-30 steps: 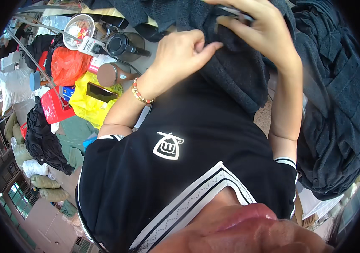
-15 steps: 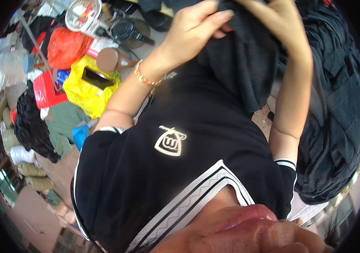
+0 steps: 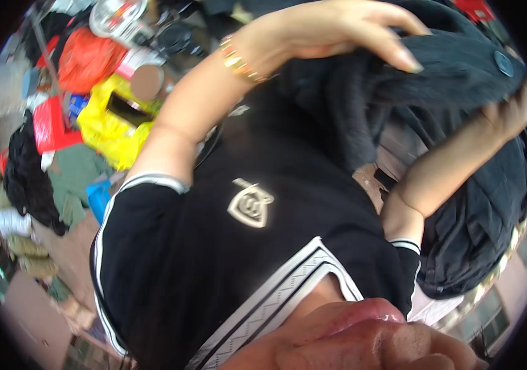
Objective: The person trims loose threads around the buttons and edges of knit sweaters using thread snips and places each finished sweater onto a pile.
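A soft, dark grey-black piece of cloth [image 3: 439,74] is stretched across the upper right, with a small oval patch [image 3: 503,63] near its far right end. My right hand [image 3: 510,114] grips its lower right edge, the fingers partly hidden by the fabric. Over the cloth's left part reaches my left hand [image 3: 362,31], a gold bracelet on its wrist. Its thumb and forefinger are spread apart above the fabric; the other fingers are hard to make out. The cloth's near end hangs down in folds in front of my body.
A large heap of dark cloth [image 3: 467,240] lies at the right. To the left are a yellow plastic bag [image 3: 106,132] with a phone [image 3: 129,110] on it, a red bag [image 3: 89,60], a round brown lid [image 3: 147,82] and a white round container [image 3: 115,15].
My right hand has swung out to the right, spreading the cloth and bringing the oval patch into view. My left hand has moved right, and its fingers have come apart.
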Demonstrator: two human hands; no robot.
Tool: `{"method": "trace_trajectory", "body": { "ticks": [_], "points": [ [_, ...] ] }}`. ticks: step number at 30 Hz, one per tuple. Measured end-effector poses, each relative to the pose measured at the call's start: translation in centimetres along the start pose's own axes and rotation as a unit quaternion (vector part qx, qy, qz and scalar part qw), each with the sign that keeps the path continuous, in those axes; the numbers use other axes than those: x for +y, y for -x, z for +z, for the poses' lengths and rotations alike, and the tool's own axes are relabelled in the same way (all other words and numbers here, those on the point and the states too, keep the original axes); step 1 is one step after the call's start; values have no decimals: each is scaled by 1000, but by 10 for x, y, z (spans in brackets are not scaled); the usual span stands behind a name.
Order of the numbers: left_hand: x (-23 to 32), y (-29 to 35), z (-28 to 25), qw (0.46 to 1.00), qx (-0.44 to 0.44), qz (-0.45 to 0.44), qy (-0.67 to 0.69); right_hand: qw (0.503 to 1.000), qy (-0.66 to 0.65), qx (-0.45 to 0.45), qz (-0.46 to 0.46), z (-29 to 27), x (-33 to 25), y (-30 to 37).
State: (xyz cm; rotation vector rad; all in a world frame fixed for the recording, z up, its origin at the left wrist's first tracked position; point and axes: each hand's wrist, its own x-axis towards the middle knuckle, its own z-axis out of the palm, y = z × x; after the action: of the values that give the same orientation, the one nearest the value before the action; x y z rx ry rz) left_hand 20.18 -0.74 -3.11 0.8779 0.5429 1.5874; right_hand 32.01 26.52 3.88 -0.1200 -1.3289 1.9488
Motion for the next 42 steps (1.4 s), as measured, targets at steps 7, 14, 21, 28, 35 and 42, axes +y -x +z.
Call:
{"method": "trace_trajectory", "body": {
  "ticks": [7, 14, 21, 28, 35, 42],
  "points": [
    [-29, 15, -12, 958, 165, -3, -236, 979, -159, -96, 85, -31, 42, 42],
    [-33, 24, 28, 789, 342, 203, -469, 980, -194, -33, 18, -39, 50, 53],
    [-6, 50, 79, 937, 42, -275, -212, 978, -200, 40, 38, -40, 52, 61],
    [-52, 26, 43, 819, 270, -97, -498, 980, -184, 38, 68, -35, 46, 72],
    [-64, -5, 6, 686, 305, 38, -659, 980, -180, 37, 71, -10, 35, 82],
    [-77, -17, -1, 759, 266, 37, -593, 983, -176, 37, 41, -14, 25, 86]
  ]
}}
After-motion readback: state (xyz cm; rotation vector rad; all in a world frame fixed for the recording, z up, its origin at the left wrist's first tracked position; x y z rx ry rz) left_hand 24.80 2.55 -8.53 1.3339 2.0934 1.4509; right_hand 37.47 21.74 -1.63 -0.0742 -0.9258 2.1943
